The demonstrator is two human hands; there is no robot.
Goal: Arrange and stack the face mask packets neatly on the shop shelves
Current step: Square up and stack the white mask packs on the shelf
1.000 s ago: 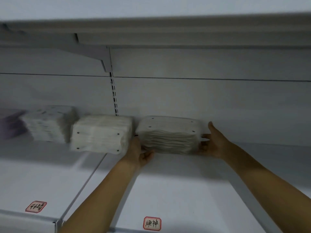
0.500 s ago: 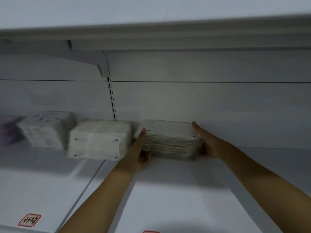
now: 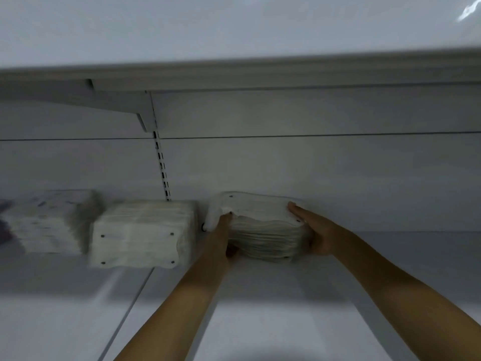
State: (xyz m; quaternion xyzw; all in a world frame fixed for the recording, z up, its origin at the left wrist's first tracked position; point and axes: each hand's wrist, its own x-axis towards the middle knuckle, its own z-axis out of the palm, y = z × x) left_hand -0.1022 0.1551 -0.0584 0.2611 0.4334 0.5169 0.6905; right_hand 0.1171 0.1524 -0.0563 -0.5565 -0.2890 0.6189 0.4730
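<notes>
A white metal shop shelf (image 3: pixel 260 308) runs across the view, backed by a pale panelled wall (image 3: pixel 312 173) with a slotted upright strip (image 3: pixel 162 168), and roofed by the underside of a second white shelf (image 3: pixel 234 35) held on a bracket (image 3: pixel 125 105). A seam in the lower shelf runs forward from below the strip.

Three pale stacks of face mask packets are countable, all set against the wall. Right of the slotted strip lies the white stack of flat packets (image 3: pixel 263 230) being handled. Left of the strip sits a blurred white block-shaped stack (image 3: pixel 141 233), and further left a blurred stack with grey specks (image 3: pixel 52 220). A purple shape at the far left edge is too smeared to identify.

Two bare hands are in view. The left hand (image 3: pixel 223 238) grips the handled stack's left end, fingertips over the top packet, thumb low. The right hand (image 3: pixel 316 230) clasps its right end, fingers laid along the top edge.

Bare shelf stretches right of this stack and in front of all three.
</notes>
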